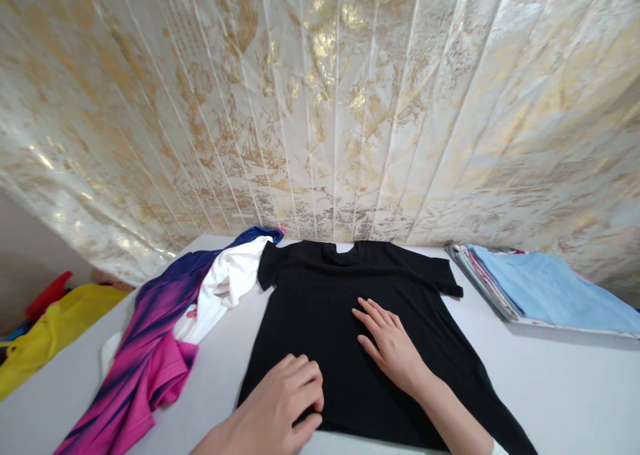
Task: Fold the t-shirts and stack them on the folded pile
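Observation:
A black short-sleeved shirt (345,308) lies spread on the white table, its neckline toward the curtain and its hem toward me. My right hand (390,341) rests on the middle of the shirt with its fingers apart and nothing held. Near the lower left of the shirt is my left hand (290,401), its fingers curled down over the black cloth. Whether those fingertips hold any fabric is hidden.
Left of the shirt lie a crumpled white garment (230,275) and a pink and navy garment (155,335). Folded clothes, light blue on top (560,291), are stacked at the right. Yellow cloth (65,321) is at the far left. A gold-patterned curtain (320,108) hangs behind the table (575,388).

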The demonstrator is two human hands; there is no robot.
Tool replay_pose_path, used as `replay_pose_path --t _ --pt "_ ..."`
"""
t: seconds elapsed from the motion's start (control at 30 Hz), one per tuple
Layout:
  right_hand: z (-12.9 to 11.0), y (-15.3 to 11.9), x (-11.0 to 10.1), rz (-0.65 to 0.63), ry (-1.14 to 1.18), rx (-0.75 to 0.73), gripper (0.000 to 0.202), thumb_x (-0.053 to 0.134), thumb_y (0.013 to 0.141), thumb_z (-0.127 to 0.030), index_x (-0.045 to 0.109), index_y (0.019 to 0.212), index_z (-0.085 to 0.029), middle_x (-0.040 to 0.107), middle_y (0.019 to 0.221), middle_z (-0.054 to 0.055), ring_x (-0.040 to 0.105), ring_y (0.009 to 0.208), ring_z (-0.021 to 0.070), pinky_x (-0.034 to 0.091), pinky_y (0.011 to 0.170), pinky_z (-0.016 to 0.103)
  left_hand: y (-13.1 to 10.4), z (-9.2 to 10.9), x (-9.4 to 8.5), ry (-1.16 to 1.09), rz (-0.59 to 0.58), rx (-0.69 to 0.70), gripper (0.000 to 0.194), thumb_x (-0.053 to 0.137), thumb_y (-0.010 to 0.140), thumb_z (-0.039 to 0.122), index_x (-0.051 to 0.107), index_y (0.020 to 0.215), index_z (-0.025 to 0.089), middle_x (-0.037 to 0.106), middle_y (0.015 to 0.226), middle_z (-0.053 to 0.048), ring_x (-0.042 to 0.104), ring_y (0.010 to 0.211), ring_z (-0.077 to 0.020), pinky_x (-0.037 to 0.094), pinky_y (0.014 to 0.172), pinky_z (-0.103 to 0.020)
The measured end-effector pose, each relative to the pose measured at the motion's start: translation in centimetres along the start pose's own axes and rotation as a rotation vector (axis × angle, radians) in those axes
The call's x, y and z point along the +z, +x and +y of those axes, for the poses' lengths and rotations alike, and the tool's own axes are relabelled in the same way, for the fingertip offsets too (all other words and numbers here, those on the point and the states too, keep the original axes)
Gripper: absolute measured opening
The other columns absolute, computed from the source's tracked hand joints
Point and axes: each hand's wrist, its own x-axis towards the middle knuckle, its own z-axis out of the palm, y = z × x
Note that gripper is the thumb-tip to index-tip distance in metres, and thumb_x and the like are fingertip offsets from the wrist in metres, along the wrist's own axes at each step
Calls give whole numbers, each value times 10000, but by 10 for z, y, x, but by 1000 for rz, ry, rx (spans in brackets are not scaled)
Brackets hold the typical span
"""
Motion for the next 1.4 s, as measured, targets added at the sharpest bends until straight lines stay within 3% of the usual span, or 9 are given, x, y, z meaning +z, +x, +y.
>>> replay_pose_path --t 0.13,0.23,0.47,0.63,0.73,0.83,1.03,1.23,1.4 --pt "0 0 1 3 -6 -5 447 425 937 -324 452 1379 -262 370 1505 68 315 1386 247 350 1057 465 5 -4 4 88 83 45 105 548 888 121 513 835 205 595 875 6 518 792 -165 348 734 -294" --pt "1 1 1 -5 -12 4 445 423 939 -326 452 1378 -258 363 1509 64 307 1391 241 346 1064 455 5 -5 9 167 65 144 110 521 899 110 512 846 206 600 869 3 519 772 -168 346 726 -301" --pt "-22 -3 -9 -109 12 50 515 456 887 -236 435 1400 -192 343 1512 109 296 1395 272 340 1074 484 -6 -16 16 -7 71 99 167 612 816 83 539 897 210 615 912 7 531 805 -156 369 774 -285" --pt "-43 18 -14 -286 174 -295 595 486 893 -280 317 1463 -283 268 1547 21 242 1418 197 299 1119 404 -9 -25 23 -121 89 125 110 634 808 134 572 850 215 590 905 4 530 821 -149 383 813 -287" --pt "-25 56 -14 -222 44 -102 547 456 925 -307 356 1451 -194 268 1540 90 239 1417 249 260 1128 461 -11 -30 23 -185 102 121 48 593 846 201 592 887 226 580 904 -1 538 829 -157 401 834 -304" --pt "-18 76 -15 -204 -44 41 546 480 908 -278 402 1419 -104 298 1519 155 262 1407 281 257 1123 475 -17 -34 19 -174 126 -1 167 444 944 211 581 1031 249 600 997 -21 557 921 -170 425 882 -317" --pt "-55 49 -1 -293 164 -376 598 505 897 -368 326 1459 -276 217 1563 19 191 1434 204 235 1145 421 -30 -51 31 160 283 -276 424 444 957 248 408 1378 279 486 1378 -61 455 1245 -241 420 1003 -404" --pt "-15 84 -1 -172 -87 63 530 454 928 -292 395 1429 -130 307 1522 129 259 1407 291 239 1128 487 -32 -60 26 236 210 -253 482 375 988 242 287 1459 292 371 1494 -28 342 1358 -213 384 1058 -407" --pt "-55 55 1 -222 85 -269 602 538 875 -335 369 1442 -223 219 1562 47 170 1438 233 239 1145 439 -50 -54 11 108 150 -216 524 634 804 278 479 1304 313 416 1460 -30 377 1332 -283 411 1035 -454"
